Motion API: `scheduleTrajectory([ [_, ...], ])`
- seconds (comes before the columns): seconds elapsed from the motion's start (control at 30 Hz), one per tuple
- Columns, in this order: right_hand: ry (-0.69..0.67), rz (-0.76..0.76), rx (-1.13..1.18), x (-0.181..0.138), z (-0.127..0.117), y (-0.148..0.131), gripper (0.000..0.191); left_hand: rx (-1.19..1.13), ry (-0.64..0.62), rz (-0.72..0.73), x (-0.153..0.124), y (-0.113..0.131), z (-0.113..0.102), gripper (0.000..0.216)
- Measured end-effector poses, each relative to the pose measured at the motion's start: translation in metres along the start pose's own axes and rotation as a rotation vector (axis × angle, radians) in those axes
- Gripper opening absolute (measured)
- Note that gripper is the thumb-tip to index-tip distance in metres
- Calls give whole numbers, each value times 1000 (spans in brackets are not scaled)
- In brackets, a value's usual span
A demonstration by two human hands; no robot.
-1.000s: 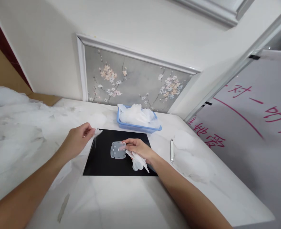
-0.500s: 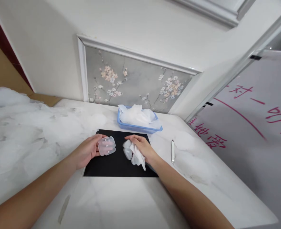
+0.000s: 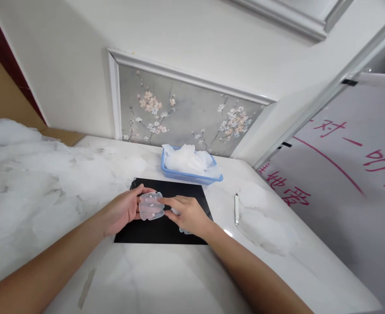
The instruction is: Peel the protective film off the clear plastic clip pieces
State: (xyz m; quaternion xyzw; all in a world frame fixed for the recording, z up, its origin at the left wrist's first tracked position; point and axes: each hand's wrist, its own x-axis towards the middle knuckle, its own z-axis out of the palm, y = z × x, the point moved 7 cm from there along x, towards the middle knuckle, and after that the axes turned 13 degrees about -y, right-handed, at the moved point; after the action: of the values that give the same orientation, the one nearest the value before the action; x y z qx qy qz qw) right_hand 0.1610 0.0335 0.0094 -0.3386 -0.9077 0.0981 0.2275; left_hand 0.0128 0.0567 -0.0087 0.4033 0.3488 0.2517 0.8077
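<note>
My left hand (image 3: pixel 123 210) is closed around the left edge of a translucent plastic piece (image 3: pixel 150 207) with a wavy outline and several small white studs, held over a black mat (image 3: pixel 146 233). From the other side my right hand (image 3: pixel 190 213) reaches in, its index finger and thumb at the piece's right edge. The other fingers of that hand are curled. Under its palm shows part of another translucent plastic piece (image 3: pixel 185 231), mostly hidden. A bit of white material peeks out between the right thumb and fingers.
Behind the mat stands a blue basket (image 3: pixel 192 178) filled with white, thin, crumpled material (image 3: pixel 189 159). A large heap of white translucent pieces (image 3: pixel 48 187) covers the left of the marble table (image 3: pixel 140 279). A white-handled slim tool (image 3: pixel 236 209) lies right of the mat.
My right hand has moved left and turned, its index finger and thumb now at the piece in my left hand. The white sheet that hung from it is largely hidden. The left piece shifted slightly right.
</note>
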Motion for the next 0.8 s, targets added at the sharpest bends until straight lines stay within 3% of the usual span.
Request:
scheduleTrajectory([
  [0.07, 14, -14, 45, 1, -1, -2, 25, 48, -19, -8, 0, -1, 2, 42],
  [0.13, 63, 77, 216, 1, -5, 7, 22, 199, -10, 2, -1, 1, 1, 48],
  [0.23, 141, 367, 597, -5, -1, 36, 12, 793, 120, 111, -7, 24, -11, 41],
  [0.3, 107, 574, 913, -11, 15, 54, 22, 1311, 254, 167, -15, 42, -17, 24],
  [0.37, 44, 699, 1221, -15, 32, 64, 32, 1622, 338, 74, -20, 50, -28, 18],
  [0.5, 26, 728, 1492, -15, 42, 70, 41, 1734, 305, -88, -23, 51, -44, 23],
  [0.7, -72, 680, 1525, -14, 43, 68, 49, 1789, 304, -143, -23, 51, -42, 20],
  [0.8, -93, 675, 1536, -15, 44, 68, 51, 1729, 247, -157, -29, 51, -41, 26],
])
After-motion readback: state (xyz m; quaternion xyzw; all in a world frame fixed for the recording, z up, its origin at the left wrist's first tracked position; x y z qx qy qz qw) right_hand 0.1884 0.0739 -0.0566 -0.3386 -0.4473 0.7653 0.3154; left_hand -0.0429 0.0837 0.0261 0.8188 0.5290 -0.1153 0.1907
